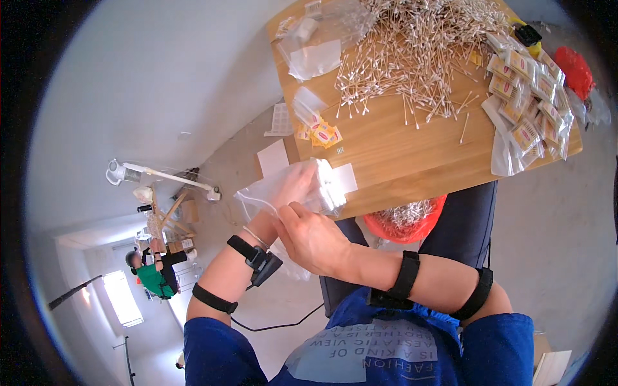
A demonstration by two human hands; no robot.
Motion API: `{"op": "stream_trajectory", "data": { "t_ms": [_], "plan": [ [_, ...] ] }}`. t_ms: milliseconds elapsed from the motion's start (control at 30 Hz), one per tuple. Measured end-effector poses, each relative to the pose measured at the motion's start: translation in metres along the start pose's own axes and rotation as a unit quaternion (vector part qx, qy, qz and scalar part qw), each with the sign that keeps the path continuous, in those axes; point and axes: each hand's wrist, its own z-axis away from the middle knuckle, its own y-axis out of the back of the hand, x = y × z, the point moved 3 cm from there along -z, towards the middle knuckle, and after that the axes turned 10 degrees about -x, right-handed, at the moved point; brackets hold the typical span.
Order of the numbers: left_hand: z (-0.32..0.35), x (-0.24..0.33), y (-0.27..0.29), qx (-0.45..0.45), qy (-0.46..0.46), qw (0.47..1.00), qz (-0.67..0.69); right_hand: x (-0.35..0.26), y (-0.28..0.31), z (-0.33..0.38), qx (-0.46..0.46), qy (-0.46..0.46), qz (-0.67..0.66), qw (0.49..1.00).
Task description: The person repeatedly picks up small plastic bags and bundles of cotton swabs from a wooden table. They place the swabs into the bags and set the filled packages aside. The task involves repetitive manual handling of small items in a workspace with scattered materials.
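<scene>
A clear plastic bag (261,191) is spread over the near left corner of the wooden table. My left hand (297,185) reaches inside it, fingers stretched out and seen through the shiny film. Glare blurs what lies beyond those fingertips. Crossing over my left wrist, my right hand (313,239) is closed in a pinch on the bag's near edge. Just beyond the bag lie small yellow and white printed cards (325,134). A white paper piece (346,178) sticks out beside the bag.
A big heap of loose cotton swabs (418,55) covers the far part of the table (412,154). Packed swab bags (524,96) pile up at right. Below the near edge, a red bag (425,225) holds swabs. Another person (154,278) is far left.
</scene>
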Motion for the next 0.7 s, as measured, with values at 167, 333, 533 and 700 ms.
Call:
{"op": "stream_trajectory", "data": {
  "t_ms": [167,333,533,700],
  "plan": [
    [-0.002,-0.004,-0.001,0.049,-0.130,0.913,-0.384,0.015,0.006,0.002,-0.018,0.024,-0.016,0.999],
    [-0.002,-0.015,-0.003,0.034,-0.113,0.918,-0.378,0.014,0.005,0.005,-0.028,0.041,-0.074,0.996],
    [0.004,0.014,0.004,0.016,-0.123,0.930,-0.347,0.018,-0.005,0.008,-0.046,0.033,-0.099,0.993],
    [0.008,0.022,0.006,0.005,-0.063,0.945,-0.321,0.022,-0.009,0.015,-0.046,0.032,-0.114,0.992]
  ]
}}
